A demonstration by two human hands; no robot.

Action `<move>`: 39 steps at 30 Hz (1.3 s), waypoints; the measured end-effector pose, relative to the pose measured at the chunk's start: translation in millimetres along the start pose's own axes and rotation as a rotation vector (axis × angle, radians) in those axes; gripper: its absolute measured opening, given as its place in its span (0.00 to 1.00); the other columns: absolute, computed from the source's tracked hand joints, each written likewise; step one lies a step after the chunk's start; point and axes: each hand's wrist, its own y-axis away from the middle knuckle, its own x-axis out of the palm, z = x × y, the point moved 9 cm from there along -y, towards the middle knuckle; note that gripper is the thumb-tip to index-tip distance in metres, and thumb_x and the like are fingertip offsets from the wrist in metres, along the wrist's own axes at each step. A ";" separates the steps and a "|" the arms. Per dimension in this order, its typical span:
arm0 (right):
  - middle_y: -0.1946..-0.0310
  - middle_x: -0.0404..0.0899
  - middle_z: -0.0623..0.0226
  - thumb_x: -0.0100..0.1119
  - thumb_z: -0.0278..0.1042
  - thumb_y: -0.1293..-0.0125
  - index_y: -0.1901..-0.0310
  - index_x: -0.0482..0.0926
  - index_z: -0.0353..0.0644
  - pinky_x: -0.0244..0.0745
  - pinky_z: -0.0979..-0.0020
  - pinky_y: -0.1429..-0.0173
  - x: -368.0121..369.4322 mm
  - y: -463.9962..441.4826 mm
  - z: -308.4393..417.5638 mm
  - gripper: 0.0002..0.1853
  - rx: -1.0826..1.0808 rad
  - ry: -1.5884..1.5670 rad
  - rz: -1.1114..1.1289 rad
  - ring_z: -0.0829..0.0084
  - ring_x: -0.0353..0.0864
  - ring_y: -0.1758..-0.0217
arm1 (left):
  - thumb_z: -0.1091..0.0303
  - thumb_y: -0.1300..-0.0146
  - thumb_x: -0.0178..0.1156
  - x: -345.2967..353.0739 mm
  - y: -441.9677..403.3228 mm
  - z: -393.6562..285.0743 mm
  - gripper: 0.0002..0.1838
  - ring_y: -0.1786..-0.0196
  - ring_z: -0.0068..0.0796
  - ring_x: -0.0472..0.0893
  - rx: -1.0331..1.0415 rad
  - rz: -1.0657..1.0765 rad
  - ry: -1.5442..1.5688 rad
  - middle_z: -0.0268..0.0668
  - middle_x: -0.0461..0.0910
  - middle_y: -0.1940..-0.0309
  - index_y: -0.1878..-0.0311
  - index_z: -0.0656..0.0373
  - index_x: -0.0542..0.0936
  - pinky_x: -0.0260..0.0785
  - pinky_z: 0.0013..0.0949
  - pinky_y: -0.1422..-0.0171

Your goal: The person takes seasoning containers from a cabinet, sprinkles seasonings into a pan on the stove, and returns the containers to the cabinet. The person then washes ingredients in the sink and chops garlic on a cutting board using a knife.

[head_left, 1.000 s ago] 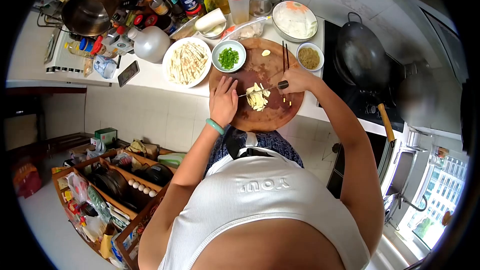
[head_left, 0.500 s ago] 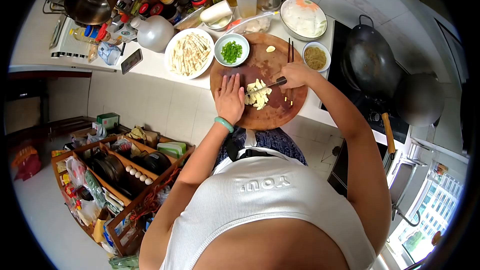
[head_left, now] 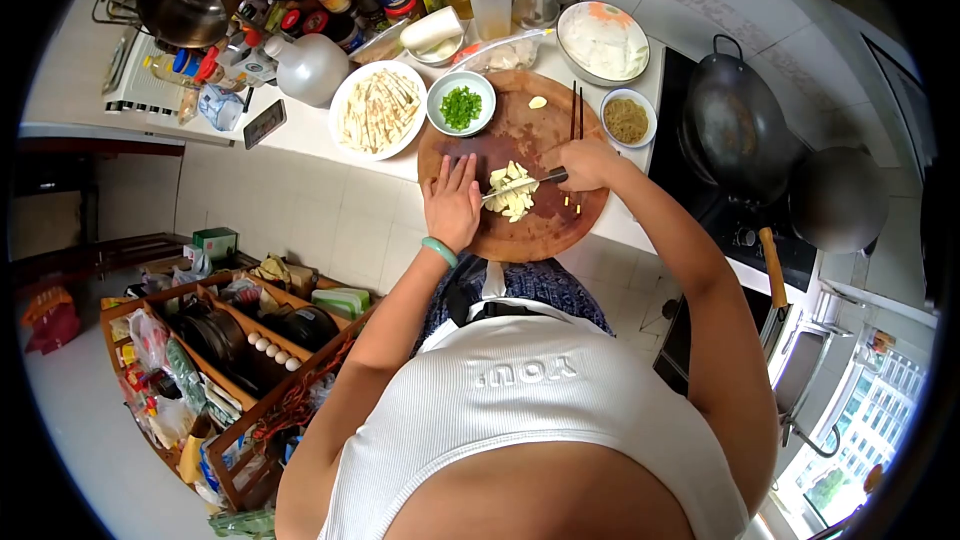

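My right hand [head_left: 588,164] is wrapped round the dark handle of a knife [head_left: 530,184], whose blade lies across a small pile of pale yellow slices [head_left: 512,202]. My left hand [head_left: 453,202], with a green bangle on the wrist, rests flat on the left part of the round wooden board [head_left: 560,230], fingers spread, close to the blade's tip. A bowl of chopped greens [head_left: 461,108] sits on the board's upper left. One pale piece [head_left: 538,102] lies near the board's top. Dark chopsticks [head_left: 577,112] pass beneath my right hand.
A plate of pale strips [head_left: 378,108] and a phone [head_left: 265,124] are on the left. Behind the board stand a red-lidded jug [head_left: 490,0] and a white-filled bowl [head_left: 602,42]. A small brown-filled bowl [head_left: 628,118] and a wok [head_left: 738,125] are to the right.
The view has shifted slightly. My right hand and the knife have moved a little relative to the slices, and the blade still lies over them. My left hand stays on the board's left part.
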 end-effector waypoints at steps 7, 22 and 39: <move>0.72 0.81 0.50 0.60 0.41 0.52 0.74 0.82 0.38 0.76 0.53 0.58 19.4 4.6 -14.0 0.13 0.052 -0.076 -0.075 0.49 0.81 0.64 | 0.62 0.28 0.41 -15.6 -9.0 -19.2 0.26 0.26 0.42 0.60 0.074 -0.078 -0.029 0.39 0.68 0.33 0.29 0.56 0.63 0.53 0.52 0.31; 0.69 0.82 0.49 0.62 0.38 0.55 0.73 0.82 0.36 0.77 0.54 0.56 -5.1 15.7 3.5 0.12 0.160 -0.110 -0.059 0.49 0.82 0.62 | 0.62 0.31 0.42 -7.6 -15.5 -7.0 0.27 0.25 0.42 0.56 0.134 -0.052 -0.047 0.38 0.65 0.31 0.29 0.56 0.64 0.41 0.54 0.24; 0.69 0.82 0.46 0.60 0.36 0.54 0.72 0.83 0.38 0.76 0.51 0.55 2.1 19.6 3.8 0.11 0.266 -0.169 -0.094 0.48 0.82 0.62 | 0.63 0.31 0.43 -20.6 -39.7 -1.2 0.31 0.22 0.43 0.46 0.174 -0.059 -0.083 0.40 0.51 0.24 0.25 0.54 0.55 0.36 0.51 0.22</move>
